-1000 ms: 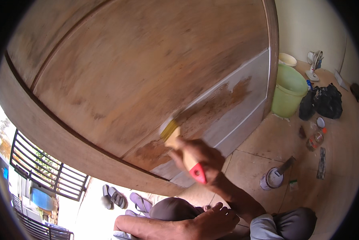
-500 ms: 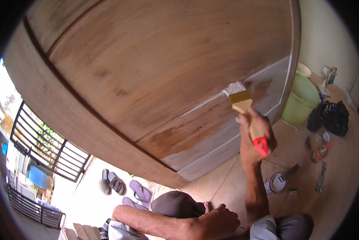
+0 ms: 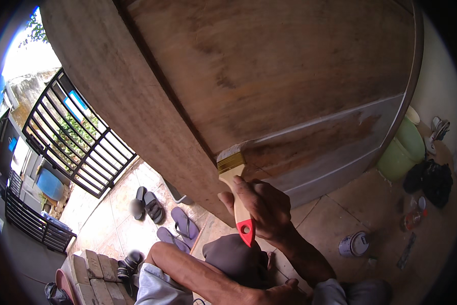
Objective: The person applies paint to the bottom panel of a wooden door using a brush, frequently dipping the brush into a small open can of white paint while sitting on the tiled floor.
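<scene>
the right hand (image 3: 263, 207) is wrapped around the handle of a flat paintbrush (image 3: 235, 189), fingers closed on the pale wooden grip. the handle ends in a red plastic tip with a hanging hole; above the grip sits a brass-coloured metal ferrule, then a short band of pale bristles. the bristles press against the wooden door (image 3: 269, 76) at the edge where the large upper panel meets the lower rail. the door surface is broad, flat and matt brown, with streaky grain and darker, wetter-looking patches along the lower rail; a raised moulding line runs across it.

the left hand (image 3: 279, 294) lies low in the view, resting on the person's knee; whether its fingers are curled or flat cannot be told. the two hands are well apart.

on the tiled floor to the right stands a small round metal tin (image 3: 354, 244), open at the top. further right are a pale green plastic bucket (image 3: 401, 150) and a crumpled black bag (image 3: 432, 180). to the left, purple sandals (image 3: 180, 226) lie near a black barred gate (image 3: 76, 142).
</scene>
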`<state>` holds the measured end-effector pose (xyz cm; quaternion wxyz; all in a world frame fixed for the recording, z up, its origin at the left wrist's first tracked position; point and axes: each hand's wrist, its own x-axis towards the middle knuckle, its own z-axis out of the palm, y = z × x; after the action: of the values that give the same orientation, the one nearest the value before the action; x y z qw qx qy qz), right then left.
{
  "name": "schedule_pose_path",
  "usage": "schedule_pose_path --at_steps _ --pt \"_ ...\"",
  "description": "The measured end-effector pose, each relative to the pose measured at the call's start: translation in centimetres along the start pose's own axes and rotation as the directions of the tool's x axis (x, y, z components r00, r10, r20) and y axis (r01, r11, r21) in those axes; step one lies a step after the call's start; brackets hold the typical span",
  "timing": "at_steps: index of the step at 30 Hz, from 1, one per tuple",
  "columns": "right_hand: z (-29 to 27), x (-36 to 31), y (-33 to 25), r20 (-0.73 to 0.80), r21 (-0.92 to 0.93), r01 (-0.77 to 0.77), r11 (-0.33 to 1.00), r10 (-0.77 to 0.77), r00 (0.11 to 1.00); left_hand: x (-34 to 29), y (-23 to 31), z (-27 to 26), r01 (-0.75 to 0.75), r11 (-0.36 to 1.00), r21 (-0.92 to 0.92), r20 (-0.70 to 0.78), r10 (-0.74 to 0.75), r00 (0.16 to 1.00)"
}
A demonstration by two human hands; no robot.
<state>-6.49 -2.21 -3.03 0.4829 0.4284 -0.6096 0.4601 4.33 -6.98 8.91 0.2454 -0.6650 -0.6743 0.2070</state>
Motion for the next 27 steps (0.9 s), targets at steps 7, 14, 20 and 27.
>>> schedule_pose_path --at_steps 7,14,20,27 --pt "-1.3 0.4 -0.5 0.027 0.186 -0.105 0.977 0.102 0.994 -0.6 0.0 1.2 -0.014 0.994 -0.109 -0.002 0.014 1.0" --pt "-1.9 0.1 0.6 0.056 0.354 -0.304 0.884 0.305 0.951 -0.2 0.8 1.9 0.013 0.98 -0.201 0.031 -0.007 0.999" --pt "-3.6 1.8 1.9 -0.126 0.024 -0.163 0.986 0.164 0.978 0.4 1.6 2.8 0.064 0.952 -0.3 0.081 -0.042 0.996" --pt "-2.2 2.2 1.5 -0.099 0.175 -0.115 0.978 0.134 0.986 1.5 3.2 4.2 0.133 0.889 -0.438 0.154 -0.072 0.985"
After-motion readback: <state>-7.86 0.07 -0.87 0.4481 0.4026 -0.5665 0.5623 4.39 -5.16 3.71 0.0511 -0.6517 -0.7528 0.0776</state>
